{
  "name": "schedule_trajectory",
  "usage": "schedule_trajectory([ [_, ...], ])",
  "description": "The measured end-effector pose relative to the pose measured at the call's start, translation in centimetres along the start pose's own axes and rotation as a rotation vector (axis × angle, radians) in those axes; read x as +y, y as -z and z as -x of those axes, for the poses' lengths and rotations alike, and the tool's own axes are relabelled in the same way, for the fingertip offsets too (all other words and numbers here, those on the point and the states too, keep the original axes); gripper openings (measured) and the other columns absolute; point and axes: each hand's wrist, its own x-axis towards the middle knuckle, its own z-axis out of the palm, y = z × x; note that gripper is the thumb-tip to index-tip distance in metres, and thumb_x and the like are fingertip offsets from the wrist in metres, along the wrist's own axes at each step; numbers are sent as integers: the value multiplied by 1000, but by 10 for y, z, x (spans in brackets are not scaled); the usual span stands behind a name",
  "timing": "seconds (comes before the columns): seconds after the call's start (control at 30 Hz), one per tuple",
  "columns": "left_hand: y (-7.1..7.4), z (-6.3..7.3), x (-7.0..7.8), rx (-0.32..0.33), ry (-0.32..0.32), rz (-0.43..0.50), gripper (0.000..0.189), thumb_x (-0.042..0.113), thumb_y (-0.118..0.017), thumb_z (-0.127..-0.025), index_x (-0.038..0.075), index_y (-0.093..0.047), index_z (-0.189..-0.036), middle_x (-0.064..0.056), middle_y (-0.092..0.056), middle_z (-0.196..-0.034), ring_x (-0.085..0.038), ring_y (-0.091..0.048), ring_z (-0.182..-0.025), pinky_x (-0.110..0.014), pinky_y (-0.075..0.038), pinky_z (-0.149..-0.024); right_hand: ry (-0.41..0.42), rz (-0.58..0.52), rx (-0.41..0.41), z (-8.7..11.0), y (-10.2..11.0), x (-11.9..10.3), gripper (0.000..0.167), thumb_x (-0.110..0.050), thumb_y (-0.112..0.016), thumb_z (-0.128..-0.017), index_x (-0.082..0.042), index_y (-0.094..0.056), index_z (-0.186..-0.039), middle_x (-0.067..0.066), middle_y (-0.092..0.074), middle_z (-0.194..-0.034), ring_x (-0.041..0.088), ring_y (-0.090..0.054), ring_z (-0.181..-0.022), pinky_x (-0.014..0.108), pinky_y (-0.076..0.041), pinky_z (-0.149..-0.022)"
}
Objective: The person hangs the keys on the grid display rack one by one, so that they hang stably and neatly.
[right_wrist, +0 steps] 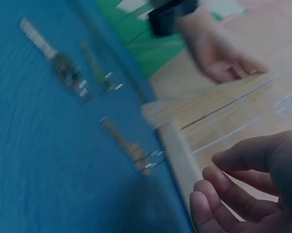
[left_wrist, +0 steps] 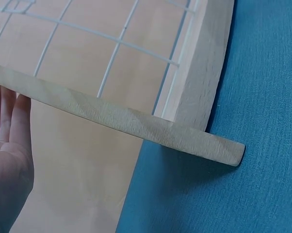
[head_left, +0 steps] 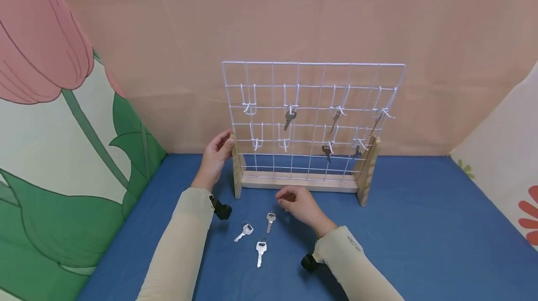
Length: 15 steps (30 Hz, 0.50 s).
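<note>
Rack point(head_left: 298, 182), wht wire grid in a wood frame, stands on blue surface point(head_left: 403, 231) w/ 5 keys hung: upper-row keys point(head_left: 290, 117) on 2nd, 3rd & 4th hooks from L, lower-row keys point(head_left: 326, 151) on 3rd & 4th. Other 3 lie flat on the surface in front of rack, btwn the forearms, each w/ a ring: far key point(head_left: 271, 218) closest to base bar, side key point(head_left: 245, 231) to its L, near key point(head_left: 261, 248) closest to wearer. L hand point(head_left: 215, 160) is at rack's L upright, fingers fairly straight & partly hidden behind it. R hand point(head_left: 301, 204) hovers just beside far key, fingers loosely bent, thumb & fingertips slightly apart.
</note>
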Motion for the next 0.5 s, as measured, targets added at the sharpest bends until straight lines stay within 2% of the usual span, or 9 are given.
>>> schedule_trajectory([
  [0.2,2,-2,-2,3,-3,-2,54,24,-58,-103,3,-45,-151,-13,-50,-137,-20,-53,-121,-42,-42,-111,24,86,-133,-13,-9,9,12,2,-67,-94,0,-73,-104,4,-66,-87,13,-59,-71,28,-53,-62],
  [0.4,3,-3,-2,-7,-3,-5,54,26,-58,-103,5,-45,-151,-14,-50,-139,-21,-53,-122,-41,-43,-111,78,229,-195,-16,-11,8,13,2,-71,-92,-8,-75,-97,1,-68,-89,10,-57,-79,28,-51,-70],
  [0.5,2,-4,-2,-8,10,-15,53,25,-58,-103,5,-45,-151,-16,-49,-142,-21,-53,-123,-41,-43,-111,88,246,-219,-16,-10,8,13,2,-72,-91,-9,-75,-94,-1,-69,-89,9,-58,-78,27,-52,-70],
])
